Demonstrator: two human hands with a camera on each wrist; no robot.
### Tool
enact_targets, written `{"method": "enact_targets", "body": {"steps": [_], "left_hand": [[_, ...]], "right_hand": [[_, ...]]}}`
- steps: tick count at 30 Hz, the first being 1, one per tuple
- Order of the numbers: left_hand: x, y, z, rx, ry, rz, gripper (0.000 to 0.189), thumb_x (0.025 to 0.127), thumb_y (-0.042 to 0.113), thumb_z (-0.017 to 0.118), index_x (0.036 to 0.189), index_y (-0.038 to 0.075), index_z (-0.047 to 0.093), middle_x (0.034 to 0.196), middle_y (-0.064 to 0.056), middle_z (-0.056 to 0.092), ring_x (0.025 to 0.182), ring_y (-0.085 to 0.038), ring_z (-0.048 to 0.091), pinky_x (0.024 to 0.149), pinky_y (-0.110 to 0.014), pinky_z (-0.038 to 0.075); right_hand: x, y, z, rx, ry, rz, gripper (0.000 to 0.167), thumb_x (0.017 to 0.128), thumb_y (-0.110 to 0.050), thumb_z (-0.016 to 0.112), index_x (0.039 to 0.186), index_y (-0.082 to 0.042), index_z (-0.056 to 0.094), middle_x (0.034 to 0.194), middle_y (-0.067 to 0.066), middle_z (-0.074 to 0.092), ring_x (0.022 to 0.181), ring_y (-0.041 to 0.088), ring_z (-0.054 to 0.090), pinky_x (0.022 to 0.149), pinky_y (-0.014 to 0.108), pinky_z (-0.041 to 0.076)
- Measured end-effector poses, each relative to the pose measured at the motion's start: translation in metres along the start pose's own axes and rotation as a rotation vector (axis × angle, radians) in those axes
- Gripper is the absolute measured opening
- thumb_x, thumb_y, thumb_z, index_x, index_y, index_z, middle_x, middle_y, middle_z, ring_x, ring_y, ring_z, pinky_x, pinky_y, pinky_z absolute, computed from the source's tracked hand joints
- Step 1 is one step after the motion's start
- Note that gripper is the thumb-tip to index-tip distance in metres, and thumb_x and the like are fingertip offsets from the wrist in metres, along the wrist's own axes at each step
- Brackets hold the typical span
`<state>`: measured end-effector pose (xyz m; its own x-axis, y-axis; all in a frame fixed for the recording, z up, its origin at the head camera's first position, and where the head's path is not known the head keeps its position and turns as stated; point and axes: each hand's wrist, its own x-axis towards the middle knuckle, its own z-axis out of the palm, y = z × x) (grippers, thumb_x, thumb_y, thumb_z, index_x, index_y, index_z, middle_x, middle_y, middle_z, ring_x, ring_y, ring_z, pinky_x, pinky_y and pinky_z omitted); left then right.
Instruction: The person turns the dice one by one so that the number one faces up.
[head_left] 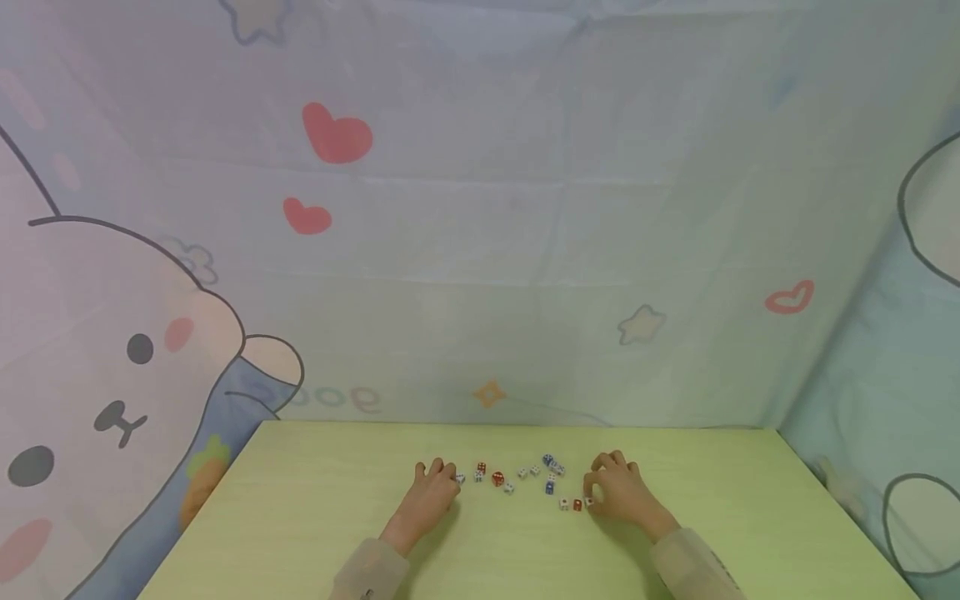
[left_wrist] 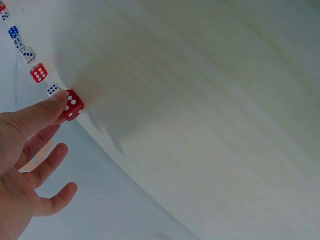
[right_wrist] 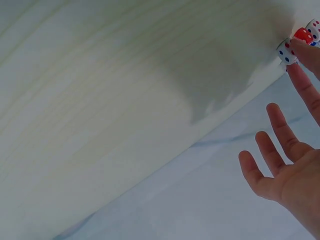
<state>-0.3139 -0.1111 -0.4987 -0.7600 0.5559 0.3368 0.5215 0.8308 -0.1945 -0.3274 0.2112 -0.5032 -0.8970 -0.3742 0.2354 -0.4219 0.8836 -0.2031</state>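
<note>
My left hand [head_left: 431, 496] is over the table, left of the scattered dice. Its thumb and forefinger pinch a red die [left_wrist: 74, 106] with white pips, while the other fingers spread loosely; the head view hides this die behind the hand. A white die [left_wrist: 53, 90] lies right beside the red one. On the right, my right hand [head_left: 622, 492] pinches a white die [right_wrist: 286, 51] with thumb and forefinger. That die is at the right end of a short row with a red die [head_left: 577, 504] and another white die [head_left: 564, 503].
Between the hands lie several more dice, among them a larger red die [head_left: 498, 478], a blue die [head_left: 550, 487] and a white die [head_left: 522, 472]. They sit on a pale yellow-green table [head_left: 300, 517]. A printed cloth backdrop [head_left: 480, 250] rises behind its far edge.
</note>
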Motion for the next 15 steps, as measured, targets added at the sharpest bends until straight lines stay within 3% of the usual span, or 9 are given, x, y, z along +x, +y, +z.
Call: {"method": "enact_targets", "body": {"steps": [7,15], "left_hand": [[0.0,0.0,0.001,-0.007,0.006,-0.001,0.009,0.072,0.009,0.069,0.064,0.013,0.067,0.077,0.0,0.051,0.076,-0.017,0.042,0.076,-0.047,0.039],[0.0,-0.001,0.002,0.008,0.028,0.01,0.008,0.073,0.009,0.067,0.067,0.013,0.069,0.076,0.0,0.052,0.073,-0.017,0.042,0.072,-0.044,0.039]], "right_hand": [[0.006,-0.005,-0.008,0.005,0.047,-0.019,0.02,0.066,-0.035,0.076,0.074,-0.024,0.062,0.098,0.001,0.05,0.097,0.023,0.04,0.074,0.044,0.035],[0.018,-0.023,-0.014,0.043,0.089,-0.089,0.01,0.071,-0.024,0.073,0.075,-0.019,0.066,0.1,0.007,0.051,0.096,0.027,0.04,0.07,0.045,0.036]]}}
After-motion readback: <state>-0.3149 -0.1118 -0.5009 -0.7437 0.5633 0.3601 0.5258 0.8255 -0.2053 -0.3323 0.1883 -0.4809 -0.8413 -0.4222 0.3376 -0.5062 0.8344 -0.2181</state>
